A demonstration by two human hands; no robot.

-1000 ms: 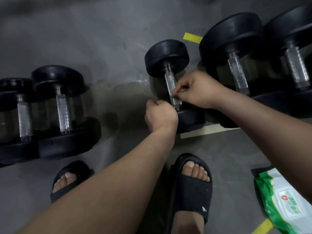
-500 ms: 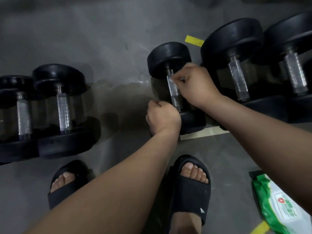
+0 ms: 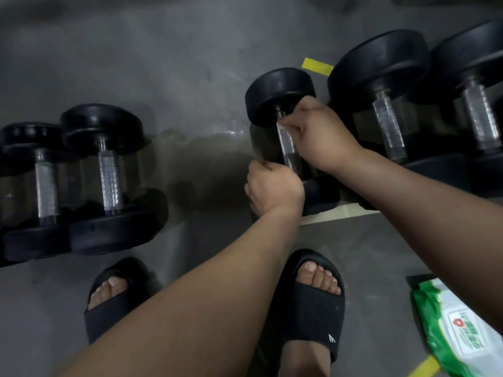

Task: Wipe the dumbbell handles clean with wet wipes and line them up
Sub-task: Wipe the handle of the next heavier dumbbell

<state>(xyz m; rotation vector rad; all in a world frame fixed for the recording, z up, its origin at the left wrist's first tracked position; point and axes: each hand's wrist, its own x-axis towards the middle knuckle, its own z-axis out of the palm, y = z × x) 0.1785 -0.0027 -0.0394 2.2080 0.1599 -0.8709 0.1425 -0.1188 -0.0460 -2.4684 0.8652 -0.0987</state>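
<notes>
- While the small dumbbell (image 3: 280, 93) lies on the floor (image 3: 190, 63) between two pairs of others, its handle (image 3: 288, 151) is being wiped. I judge this to be the cleaning step, partway along the row.
- The right hand (image 3: 321, 131) is at the far end of the handle, just under the far head. Its fingers and thumb are curled and pinch a pale scrap, which I take to be the wipe (image 3: 281, 127), against the metal.
- The left hand (image 3: 275, 189) is balled at the near end of the handle, touching it beside the near head. Its fingers are curled tight and seem to grip the handle to steady it, though what the fist encloses is hidden.
- Two big dumbbells (image 3: 381, 61) lie just right of the small one, touching each other. Two more (image 3: 103, 129) lie well apart to the left, also side by side.
- Yellow tape (image 3: 317, 66) sits on the floor just beyond the small dumbbell. A pale strip runs under its near head.
- The wipe pack (image 3: 457, 333) lies on the floor at the near right, and black sandals (image 3: 307, 303) stand below the arms.
- Next move, as I judge it: draw the wipe back down the full handle while the left hand stops any roll. Then set this dumbbell parallel with its neighbours and go on to a big one.
</notes>
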